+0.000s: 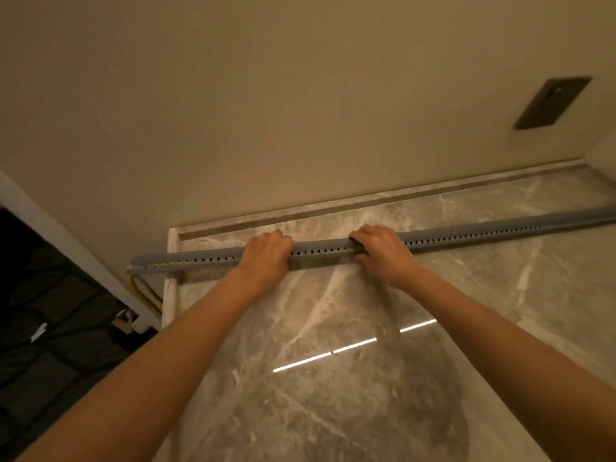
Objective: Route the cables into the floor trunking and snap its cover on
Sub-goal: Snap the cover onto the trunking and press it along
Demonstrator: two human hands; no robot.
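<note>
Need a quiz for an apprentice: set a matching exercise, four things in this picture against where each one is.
Things
1. long grey perforated trunking
2. yellow cable
3. dark rectangular wall plate
4. right hand

Places
A. on the beige wall, upper right
B. trailing down from the trunking's left end
C. lying along the grey marbled slab
D. curled over the trunking, right of the left hand

Pairs: 1-C; 2-B; 3-A; 4-D.
</note>
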